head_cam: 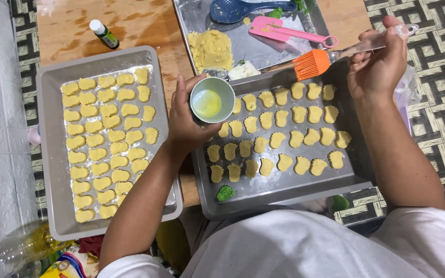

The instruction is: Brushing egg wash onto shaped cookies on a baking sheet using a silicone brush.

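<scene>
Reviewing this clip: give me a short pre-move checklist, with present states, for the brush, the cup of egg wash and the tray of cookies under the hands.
1. Left hand grips the small cup securely: ok.
2. Cup upright, yellow liquid inside: ok.
3. Right hand holds the orange brush by its clear handle: ok.
4. Bristles loaded with liquid: cannot tell.
5. Cookies on the right tray lie apart, none stacked: ok.
6. Brush clear of the cookies, above the tray's far edge: ok.

Wooden table bearing two grey baking trays; steel tray far right, small green bottle far left.
</scene>
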